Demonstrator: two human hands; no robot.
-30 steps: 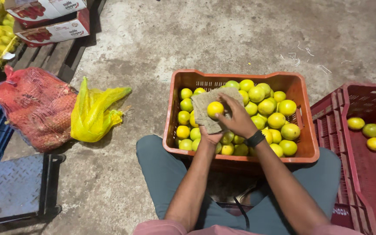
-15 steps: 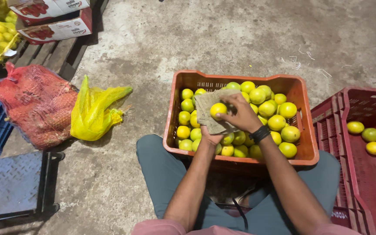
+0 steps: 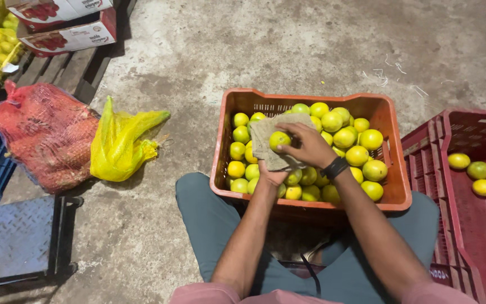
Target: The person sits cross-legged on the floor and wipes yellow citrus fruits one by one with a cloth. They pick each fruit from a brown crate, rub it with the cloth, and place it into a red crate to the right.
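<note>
Bare forearms run from pink sleeves; a black wristband circles the right wrist, and teal trousers cover both legs.

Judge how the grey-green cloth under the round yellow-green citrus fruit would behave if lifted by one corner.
The grey-green cloth would probably droop limply: it already folds over the left hand. It looks light. The round yellow-green citrus fruit, steadied by the right hand, would likely roll off.

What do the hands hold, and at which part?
The left hand holds a cloth from below. The right hand grips a yellow-green fruit by its sides, against the cloth.
</note>
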